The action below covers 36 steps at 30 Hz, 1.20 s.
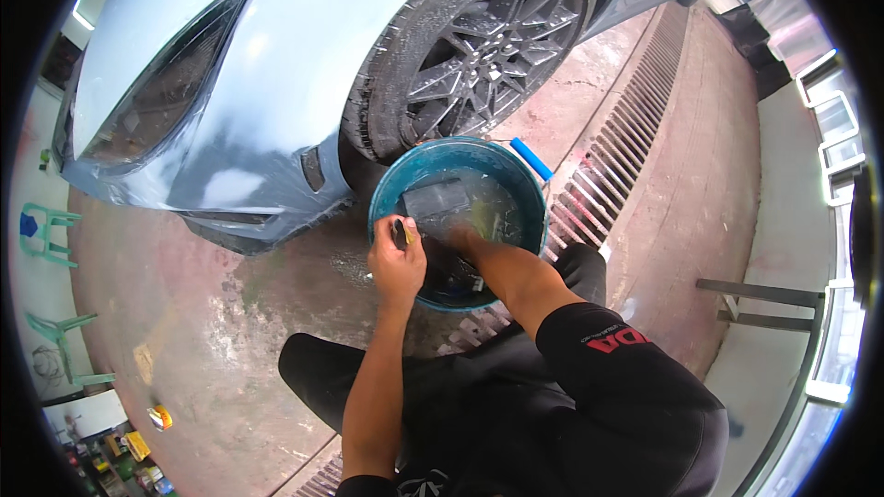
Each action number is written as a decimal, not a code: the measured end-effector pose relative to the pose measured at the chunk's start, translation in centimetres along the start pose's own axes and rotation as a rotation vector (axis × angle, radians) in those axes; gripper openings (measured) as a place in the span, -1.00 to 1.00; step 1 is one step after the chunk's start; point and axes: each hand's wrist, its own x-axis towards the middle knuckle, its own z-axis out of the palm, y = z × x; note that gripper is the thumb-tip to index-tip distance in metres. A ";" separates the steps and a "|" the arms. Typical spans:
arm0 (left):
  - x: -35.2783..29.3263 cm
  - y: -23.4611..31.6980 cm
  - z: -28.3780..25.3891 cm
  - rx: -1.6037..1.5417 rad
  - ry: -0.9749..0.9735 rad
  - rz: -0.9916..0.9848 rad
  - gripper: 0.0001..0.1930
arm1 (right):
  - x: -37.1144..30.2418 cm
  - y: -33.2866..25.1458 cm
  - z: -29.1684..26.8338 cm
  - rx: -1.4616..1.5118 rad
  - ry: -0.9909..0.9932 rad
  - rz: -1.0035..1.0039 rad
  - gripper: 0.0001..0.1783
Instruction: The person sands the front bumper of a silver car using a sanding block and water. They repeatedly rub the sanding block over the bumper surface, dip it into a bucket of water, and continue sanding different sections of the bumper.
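Observation:
A round teal bucket (540, 262) with cloudy water in it stands in front of my knees, close to the car's front wheel. At its near-left rim my left hand (398, 267) is closed around a small dark piece with a yellowish side (402, 234); its exact kind is unclear. My right hand (463, 237) reaches down inside the bucket, its fingers hidden by the water and blur. A grey rectangular sheet or pad (436, 199) lies in the bucket, just beyond my hands. On the bucket's wire handle is a blue grip (530, 158), to the right.
A car with a patchy grey-blue front fender (276, 64) and a dusty dark wheel (497, 55) fills the far side. A slotted floor drain (622, 147) runs along the right. Green chairs (55, 230) and a low shelf of bottles (120, 451) stand left.

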 end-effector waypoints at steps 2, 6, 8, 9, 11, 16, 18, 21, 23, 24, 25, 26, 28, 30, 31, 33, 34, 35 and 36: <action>0.0 0.1 -0.1 0.016 -0.032 -0.020 -0.69 | -1.7 1.4 -1.5 0.056 0.075 0.053 -0.58; -0.5 0.4 0.5 0.048 -0.016 0.046 -0.68 | -6.7 3.9 -4.3 0.573 0.277 0.342 -0.52; 0.3 -0.4 -1.2 0.115 -0.004 0.064 -0.69 | -10.9 2.5 -9.8 0.742 0.349 0.307 -0.46; 0.4 -0.3 -1.2 0.103 -0.027 0.049 -0.69 | -12.8 2.8 -10.3 0.830 0.373 0.318 -0.42; 0.1 0.3 -0.4 0.071 -0.090 0.006 -0.72 | -14.9 3.9 -8.8 0.874 0.513 0.296 -0.41; -0.1 0.0 -0.6 0.140 -0.080 0.091 -0.75 | -19.9 4.3 -10.3 0.967 0.518 0.176 -0.51; -0.2 0.4 -0.4 0.161 -0.098 0.107 -0.74 | -20.8 4.0 -9.3 0.987 0.651 0.148 -0.52; -0.2 0.6 -0.2 0.161 -0.095 0.089 -0.74 | -21.6 3.6 -9.6 1.112 0.659 0.008 -0.53; -0.2 0.3 -0.4 0.138 -0.057 0.086 -0.74 | -21.3 2.8 -10.3 1.241 0.611 -0.182 -0.61; -0.3 0.3 -0.3 0.133 -0.061 0.087 -0.74 | -20.9 2.5 -10.3 1.378 0.600 -0.199 -0.65; -0.4 0.2 -0.4 0.129 -0.064 0.089 -0.74 | -20.3 2.3 -10.6 1.514 0.588 -0.216 -0.68; -0.3 0.1 -0.5 0.127 -0.062 0.090 -0.75 | -19.6 2.4 -11.0 1.648 0.574 -0.240 -0.71; -0.4 0.4 -0.4 0.124 -0.062 0.101 -0.75 | -18.8 3.8 -11.3 1.126 0.610 0.026 -0.56; -0.2 0.4 -0.6 0.124 -0.054 0.114 -0.75 | -18.2 4.8 -11.4 0.646 0.461 0.162 -0.45; 0.0 0.3 -0.7 0.127 -0.058 0.105 -0.76 | -17.6 4.7 -11.3 0.563 0.283 0.074 -0.39; -0.1 0.7 -0.3 0.115 -0.075 0.079 -0.76 | -15.9 3.8 -6.9 0.413 0.233 -0.019 -0.44; -0.3 0.7 0.0 0.097 -0.075 0.082 -0.77 | -15.3 3.2 -5.4 0.334 0.210 -0.071 -0.46; -0.1 0.4 -0.1 0.087 -0.065 0.089 -0.77 | -14.9 2.5 -5.8 0.317 0.171 -0.020 -0.54; -0.1 0.3 -0.1 0.075 -0.055 0.097 -0.77 | -15.1 2.3 -5.9 0.362 0.282 -0.001 -0.56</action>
